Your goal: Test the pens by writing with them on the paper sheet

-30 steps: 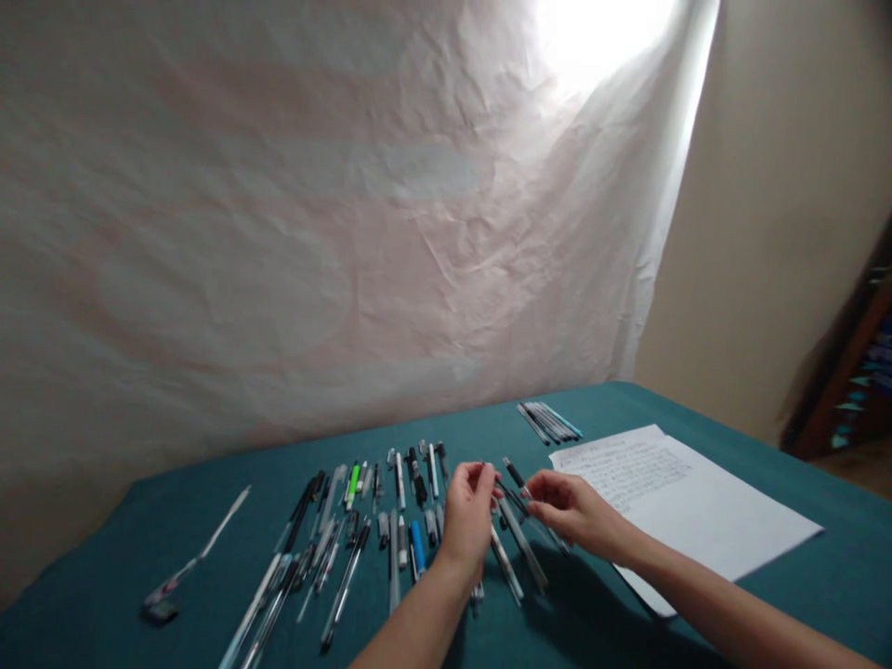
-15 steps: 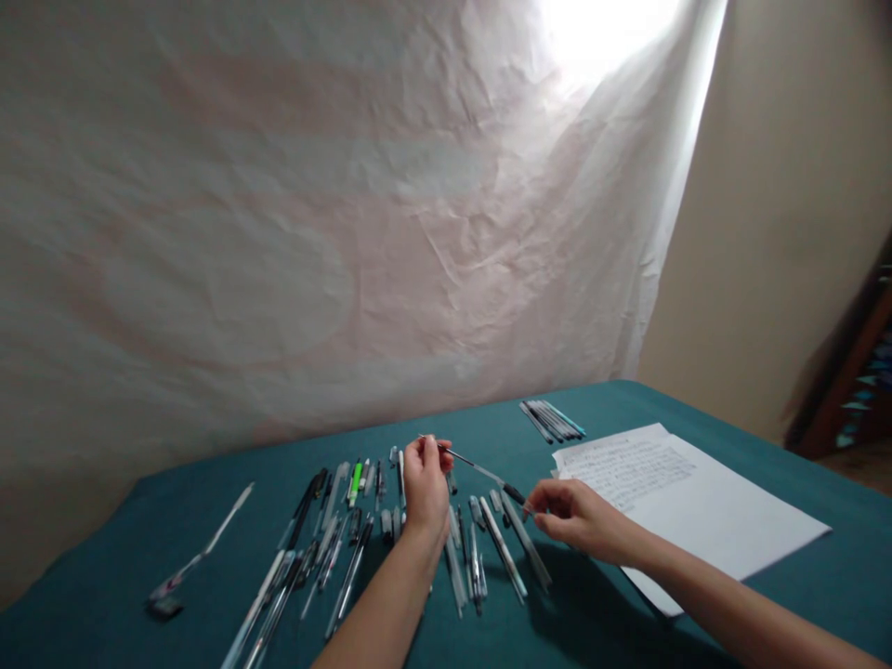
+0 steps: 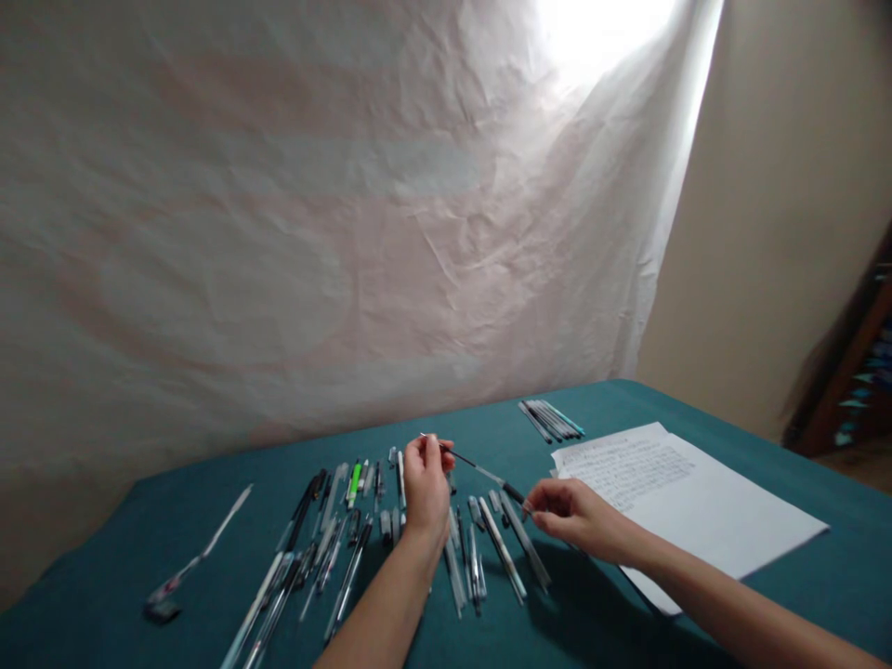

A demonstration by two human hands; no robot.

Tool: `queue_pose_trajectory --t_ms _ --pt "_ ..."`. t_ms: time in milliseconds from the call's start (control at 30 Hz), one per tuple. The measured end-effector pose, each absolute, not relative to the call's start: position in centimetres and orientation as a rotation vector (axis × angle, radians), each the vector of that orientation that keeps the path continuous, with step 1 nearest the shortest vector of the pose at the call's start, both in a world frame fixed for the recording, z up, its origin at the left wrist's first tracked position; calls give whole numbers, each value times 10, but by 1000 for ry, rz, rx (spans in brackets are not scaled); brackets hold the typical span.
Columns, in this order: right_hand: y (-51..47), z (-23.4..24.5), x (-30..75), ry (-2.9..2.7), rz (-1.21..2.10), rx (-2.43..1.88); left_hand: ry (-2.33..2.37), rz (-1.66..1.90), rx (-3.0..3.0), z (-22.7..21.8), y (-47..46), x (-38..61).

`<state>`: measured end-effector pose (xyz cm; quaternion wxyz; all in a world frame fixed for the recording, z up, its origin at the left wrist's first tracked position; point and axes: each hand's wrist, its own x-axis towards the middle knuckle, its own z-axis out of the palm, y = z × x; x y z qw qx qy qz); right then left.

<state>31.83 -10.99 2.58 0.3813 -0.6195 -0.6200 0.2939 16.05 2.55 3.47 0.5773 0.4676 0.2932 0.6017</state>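
My left hand (image 3: 428, 474) is closed in a pinch on a thin ink refill (image 3: 470, 463), whose tip sticks out past the fingers. The refill runs down to the right, dark first and then clear, and meets a thicker black pen grip (image 3: 514, 493). Fingertips of my right hand (image 3: 557, 502) are closed on the far end of that grip. Whether the refill sits inside it I cannot tell. Below both hands lie loose pens and clear barrels, among them a white pen (image 3: 503, 553) and a clear barrel (image 3: 526, 544).
More pens (image 3: 307, 557) and a bright green pen (image 3: 355, 483) lie to the left. A row of refills (image 3: 550, 421) is at the back. Written paper sheets (image 3: 711, 511) lie on the right. A crumpled strip (image 3: 209, 548) rests far left on the green tablecloth (image 3: 90, 576).
Almost nothing differs. Both hands keep their hold on the refill and the grip in nearly the same place; the view has shifted very slightly.
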Motion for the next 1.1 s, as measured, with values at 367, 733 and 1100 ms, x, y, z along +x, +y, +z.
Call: queue_pose_trajectory --t_ms 367,733,1100 --pt "-105 20 321 -1505 785 -1427 650 986 1590 35 -8 172" --pt "-90 -18 341 -1244 527 -1400 912 589 2826 19 -36 191" --pt "-90 -19 343 -1263 529 -1402 1036 318 2943 14 -41 213"
